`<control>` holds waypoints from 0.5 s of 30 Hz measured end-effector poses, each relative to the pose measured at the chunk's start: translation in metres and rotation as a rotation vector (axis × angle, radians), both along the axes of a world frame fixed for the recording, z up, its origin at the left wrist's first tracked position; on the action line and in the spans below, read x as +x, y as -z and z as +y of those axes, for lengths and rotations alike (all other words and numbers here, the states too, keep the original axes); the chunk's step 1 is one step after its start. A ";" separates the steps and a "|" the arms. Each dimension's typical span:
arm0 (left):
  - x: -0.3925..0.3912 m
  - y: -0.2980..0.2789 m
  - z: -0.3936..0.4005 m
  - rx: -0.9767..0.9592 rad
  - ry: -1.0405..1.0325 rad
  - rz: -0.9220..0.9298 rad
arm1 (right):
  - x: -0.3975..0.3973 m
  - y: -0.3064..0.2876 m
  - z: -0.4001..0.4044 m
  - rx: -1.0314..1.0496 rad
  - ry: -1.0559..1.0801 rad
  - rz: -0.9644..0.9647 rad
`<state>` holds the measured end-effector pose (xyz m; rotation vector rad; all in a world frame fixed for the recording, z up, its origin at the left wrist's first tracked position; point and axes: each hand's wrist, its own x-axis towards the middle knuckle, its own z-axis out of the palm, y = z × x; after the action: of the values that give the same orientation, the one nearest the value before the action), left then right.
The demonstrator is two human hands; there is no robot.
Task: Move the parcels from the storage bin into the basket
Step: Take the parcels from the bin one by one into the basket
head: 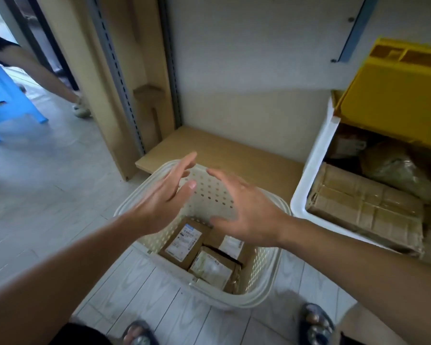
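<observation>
Both forearms reach over the basket [264, 292], left hand [164, 195] and right hand [249, 210] spread empty above its parcels [184, 242]; next, likely, grasp another from the storage bin [316, 155] at three o'clock.

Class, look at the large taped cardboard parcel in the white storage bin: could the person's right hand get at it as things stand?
Probably yes. The right hand is open and empty above the basket, and the taped parcel lies uncovered at the near edge of the storage bin just to its right. Only the bin's low rim stands between.
</observation>
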<state>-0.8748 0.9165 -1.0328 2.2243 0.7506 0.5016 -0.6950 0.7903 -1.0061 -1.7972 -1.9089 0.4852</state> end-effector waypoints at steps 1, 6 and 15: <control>0.002 -0.007 -0.005 0.025 0.002 -0.044 | -0.001 -0.008 -0.002 0.051 0.041 0.031; 0.007 -0.035 -0.023 0.105 -0.017 -0.212 | 0.003 -0.028 -0.009 0.170 0.097 0.086; 0.051 -0.041 -0.042 0.089 0.026 -0.305 | 0.054 -0.049 -0.043 0.214 0.272 0.042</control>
<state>-0.8241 0.8744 -0.9919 2.1666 0.5480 0.8522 -0.6406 0.7469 -0.9575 -1.8490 -1.5888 0.2131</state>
